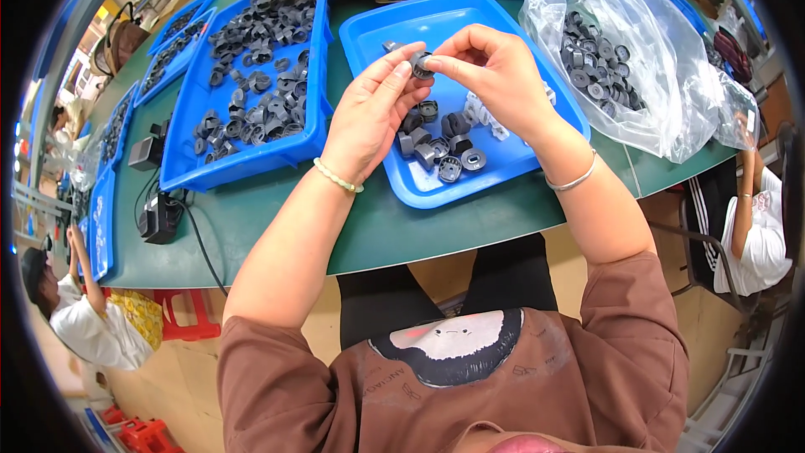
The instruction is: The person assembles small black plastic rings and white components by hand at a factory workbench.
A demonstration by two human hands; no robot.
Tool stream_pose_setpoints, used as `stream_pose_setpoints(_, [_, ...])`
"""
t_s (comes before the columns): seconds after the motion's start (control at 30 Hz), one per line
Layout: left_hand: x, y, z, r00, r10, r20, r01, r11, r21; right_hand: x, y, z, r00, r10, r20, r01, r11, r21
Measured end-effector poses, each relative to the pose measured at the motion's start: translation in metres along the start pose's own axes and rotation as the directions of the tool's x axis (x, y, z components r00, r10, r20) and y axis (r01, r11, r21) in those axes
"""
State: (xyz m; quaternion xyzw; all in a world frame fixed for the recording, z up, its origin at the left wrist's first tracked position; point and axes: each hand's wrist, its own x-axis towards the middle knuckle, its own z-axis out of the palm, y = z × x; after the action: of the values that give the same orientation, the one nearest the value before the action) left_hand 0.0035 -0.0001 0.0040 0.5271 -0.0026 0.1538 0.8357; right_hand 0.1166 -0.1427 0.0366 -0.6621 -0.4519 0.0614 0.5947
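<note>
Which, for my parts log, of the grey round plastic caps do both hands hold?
The grey cap pinched between left hand and right hand; loose caps below lie in the blue rectangular plastic tray.

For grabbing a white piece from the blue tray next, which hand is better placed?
Probably the right hand: it is over the side of the blue tray where the white pieces lie, while the left hand is farther away. Both grip the dark part, so left would hold it.
</note>
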Motion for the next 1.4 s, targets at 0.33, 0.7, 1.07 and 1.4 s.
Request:
stream_pose_setpoints(0.33, [-0.003, 0.000, 0.005, 1.000, -0.014, -0.004, 0.014, 1.000, -0.010, -0.002, 0.001, 0.000, 0.998, -0.063, 0.009, 0.064, 0.991, -0.120])
stream_pose_setpoints(0.7, [-0.004, 0.003, 0.007, 0.999, -0.036, 0.022, 0.036, 0.999, 0.021, 0.002, 0.007, 0.001, 0.998, 0.048, 0.046, -0.047, 0.999, -0.022])
stream_pose_setpoints(1.07, [-0.008, -0.003, 0.012, 0.994, 0.076, -0.074, -0.055, 0.966, 0.252, -0.002, -0.002, -0.001, 0.994, 0.043, 0.102, -0.029, 0.991, -0.132])
stream_pose_setpoints(1.4, [-0.004, -0.003, 0.006, 0.987, 0.154, -0.050, -0.125, 0.922, 0.366, -0.001, 0.004, -0.002, 0.985, 0.011, 0.172, -0.012, 1.000, 0.001])
